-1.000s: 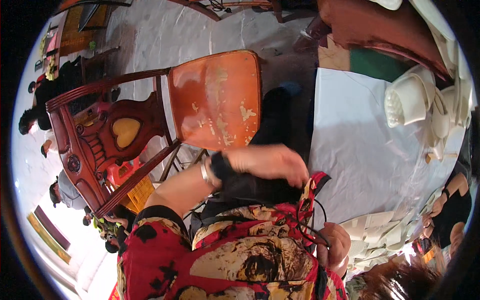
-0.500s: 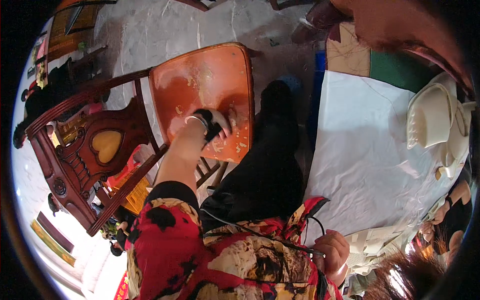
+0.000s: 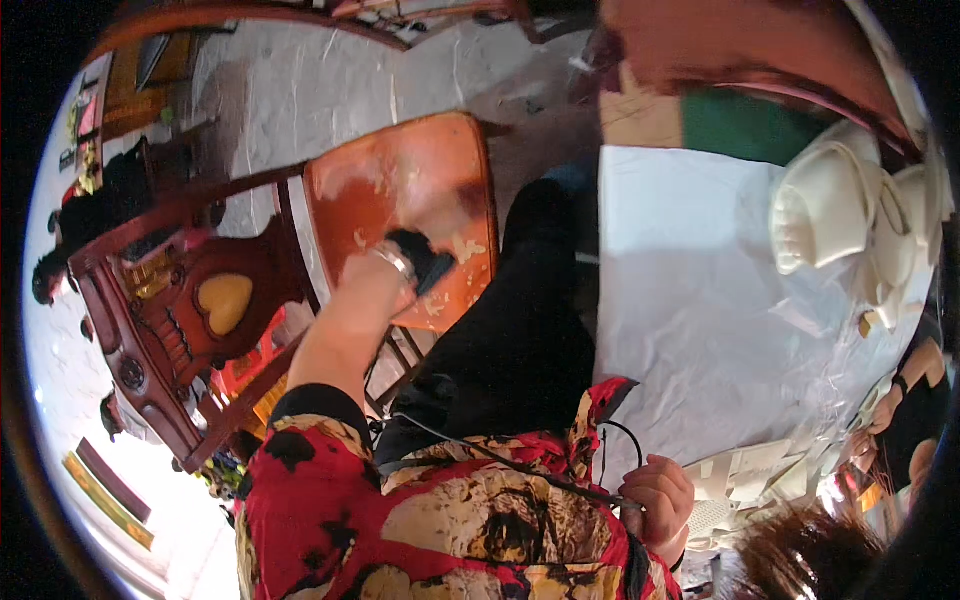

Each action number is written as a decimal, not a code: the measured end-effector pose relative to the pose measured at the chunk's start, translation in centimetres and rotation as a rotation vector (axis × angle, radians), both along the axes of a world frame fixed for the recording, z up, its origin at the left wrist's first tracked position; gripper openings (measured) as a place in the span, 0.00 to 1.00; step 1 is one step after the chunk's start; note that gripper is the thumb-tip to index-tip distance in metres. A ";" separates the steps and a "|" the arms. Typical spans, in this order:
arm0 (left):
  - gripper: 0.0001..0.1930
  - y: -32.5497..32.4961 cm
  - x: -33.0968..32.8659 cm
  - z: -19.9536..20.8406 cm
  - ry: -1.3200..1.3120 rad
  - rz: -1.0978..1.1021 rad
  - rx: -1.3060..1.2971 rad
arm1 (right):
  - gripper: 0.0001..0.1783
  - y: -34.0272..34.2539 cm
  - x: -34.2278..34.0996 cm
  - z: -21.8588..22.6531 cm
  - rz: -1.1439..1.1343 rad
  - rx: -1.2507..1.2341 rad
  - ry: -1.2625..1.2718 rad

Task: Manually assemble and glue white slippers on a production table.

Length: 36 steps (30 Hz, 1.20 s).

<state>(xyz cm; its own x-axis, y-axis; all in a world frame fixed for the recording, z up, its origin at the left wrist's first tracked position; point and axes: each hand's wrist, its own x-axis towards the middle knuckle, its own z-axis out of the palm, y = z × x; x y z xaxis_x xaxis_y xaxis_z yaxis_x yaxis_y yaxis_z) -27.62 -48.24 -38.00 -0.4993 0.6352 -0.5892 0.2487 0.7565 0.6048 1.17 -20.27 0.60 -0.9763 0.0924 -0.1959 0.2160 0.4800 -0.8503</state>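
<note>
Over the worn orange seat (image 3: pixel 370 165) of a wooden chair hangs my left hand (image 3: pixel 422 265). A black band or wrap covers its back, and a light bracelet circles the wrist. Its fingers are mostly hidden and blurred, so I cannot tell whether it grips anything or touches the seat. Close to my patterned red shirt, my right hand (image 3: pixel 658 498) is closed, fingers curled around a thin dark cord (image 3: pixel 520 468). That cord runs leftward across my lap. The carved chair back (image 3: pixel 165 340), with a yellow heart inlay (image 3: pixel 222 304), stands left of the seat.
A white-covered table (image 3: pixel 690 300) is at my right, with cream moulded pieces (image 3: pixel 820 215) at its far right and flat pale pieces (image 3: pixel 745 475) near its front edge. Another person's arm (image 3: pixel 915 375) shows at the right rim. My black-trousered leg (image 3: pixel 520 320) lies between chair and table.
The view has shifted, so the table appears further left. My left hand has turned and drawn slightly back over the seat, hiding its fingers. My right hand stays closed on the cord.
</note>
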 end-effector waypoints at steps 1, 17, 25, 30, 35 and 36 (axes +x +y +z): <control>0.23 3.1 2.2 3.2 0.016 -0.024 0.018 | 0.07 -0.1 0.4 0.4 -0.062 0.059 0.027; 0.20 13.9 -5.8 1.3 0.190 -1.223 -0.744 | 0.08 1.1 2.7 -1.2 -0.409 -0.053 0.013; 0.21 17.5 2.8 1.7 0.257 -1.097 -0.667 | 0.06 0.5 4.0 -2.0 -0.593 -0.017 0.061; 0.22 19.1 1.4 0.7 0.302 -1.104 -0.509 | 0.07 0.7 4.7 -1.6 -0.725 0.084 0.114; 0.23 20.2 -6.4 0.5 0.390 -1.095 -0.378 | 0.08 1.0 4.2 -0.9 -0.739 -0.012 0.080; 0.23 20.7 -8.2 0.6 0.410 -1.094 -0.345 | 0.08 0.9 4.0 -1.0 -0.767 0.005 0.095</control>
<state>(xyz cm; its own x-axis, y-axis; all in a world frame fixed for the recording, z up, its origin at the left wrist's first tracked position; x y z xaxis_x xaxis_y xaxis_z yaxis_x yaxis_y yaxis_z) -35.83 -27.56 -37.43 0.0128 0.6784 -0.7346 0.9811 0.1332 0.1401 5.13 -19.33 -0.44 -0.6513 0.7504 -0.1124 0.4163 0.2296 -0.8797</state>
